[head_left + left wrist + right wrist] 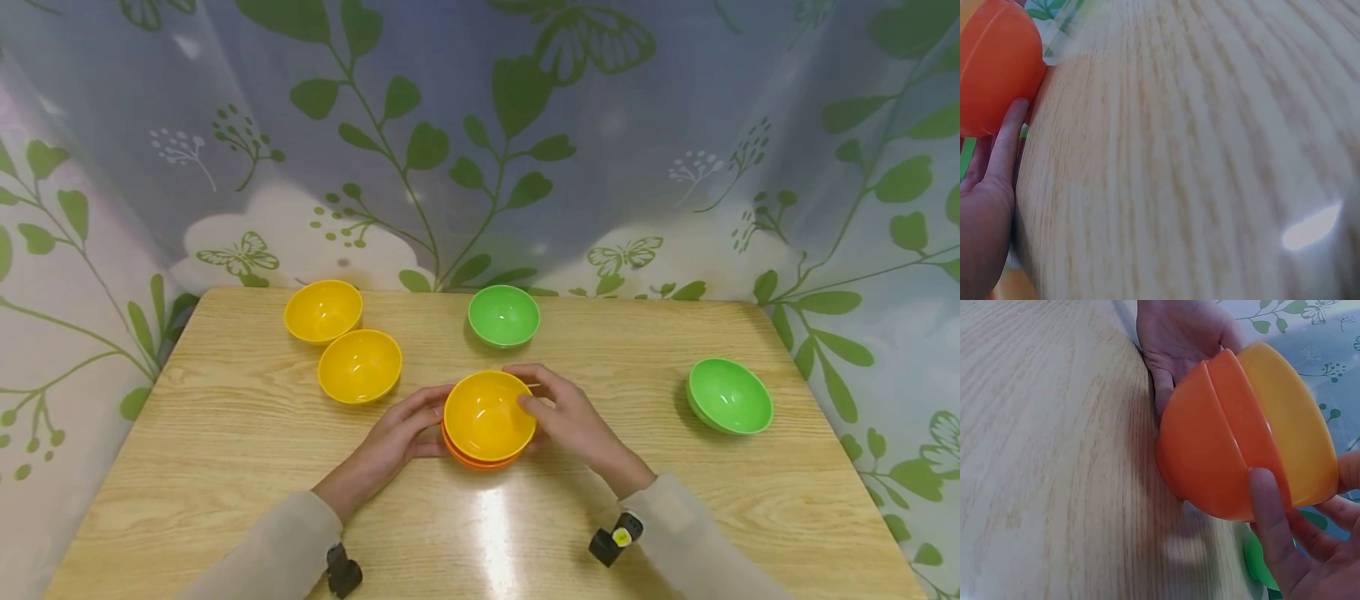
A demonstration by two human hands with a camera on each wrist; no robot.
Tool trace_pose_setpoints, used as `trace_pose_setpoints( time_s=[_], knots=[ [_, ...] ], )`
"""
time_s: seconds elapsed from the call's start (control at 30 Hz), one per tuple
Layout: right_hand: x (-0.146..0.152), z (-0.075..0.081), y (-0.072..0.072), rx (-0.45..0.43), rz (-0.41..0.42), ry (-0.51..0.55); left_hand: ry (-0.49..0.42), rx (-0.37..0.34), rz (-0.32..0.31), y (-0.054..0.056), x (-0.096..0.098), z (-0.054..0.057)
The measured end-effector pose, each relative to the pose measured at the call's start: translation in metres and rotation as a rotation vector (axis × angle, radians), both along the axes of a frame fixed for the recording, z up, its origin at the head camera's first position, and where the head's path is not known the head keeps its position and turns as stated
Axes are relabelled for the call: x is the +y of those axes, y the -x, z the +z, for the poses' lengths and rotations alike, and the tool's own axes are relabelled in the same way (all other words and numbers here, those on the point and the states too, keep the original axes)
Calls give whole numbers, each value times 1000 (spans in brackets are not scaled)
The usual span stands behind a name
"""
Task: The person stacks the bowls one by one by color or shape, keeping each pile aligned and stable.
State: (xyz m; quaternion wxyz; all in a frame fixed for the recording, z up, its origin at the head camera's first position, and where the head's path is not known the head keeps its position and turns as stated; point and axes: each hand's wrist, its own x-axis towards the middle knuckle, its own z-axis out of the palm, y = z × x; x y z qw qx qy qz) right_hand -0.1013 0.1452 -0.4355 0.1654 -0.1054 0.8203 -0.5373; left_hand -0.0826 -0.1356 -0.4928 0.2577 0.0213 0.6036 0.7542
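In the head view, a yellow bowl [489, 415] sits on top of stacked orange bowls [480, 463]; the right wrist view shows two orange rims under it. My right hand [573, 421] grips the yellow bowl at its right side, thumb over the rim and inside. One finger of that hand touches the orange bowl [1210, 450] in the right wrist view. My left hand [393, 446] lies along the stack's left side. In the left wrist view its extended fingers [1010, 134] touch the lower orange bowl [1000, 69]; part of this hand is hidden behind the stack.
Two yellow bowls [324, 312] [360, 367] stand close together at the back left of the wooden table [225, 467]. One green bowl [504, 316] stands at the back middle, another green bowl [730, 396] at the right. A patterned curtain [450, 167] hangs behind the table.
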Motion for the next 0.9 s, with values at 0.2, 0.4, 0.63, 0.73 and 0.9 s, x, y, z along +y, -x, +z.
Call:
trace_pose_setpoints(
  time_s=[0.2, 0.4, 0.63, 0.73, 0.9],
  knots=[
    [-1, -3, -1, -18, -5, 9, -18, 3, 5, 0, 1, -1],
    [-1, -5, -2, -29, -17, 5, -49, 15, 7, 0, 1, -2],
    [-2, -8, -3, -38, -20, 8, -47, 24, 3, -1, 0, 0],
    [-2, -10, -4, -35, -11, 8, -46, 21, 5, -1, 1, 0],
    [-2, -13, -5, -38, 3, -1, -36, 14, 7, 0, 1, 1]
  ],
)
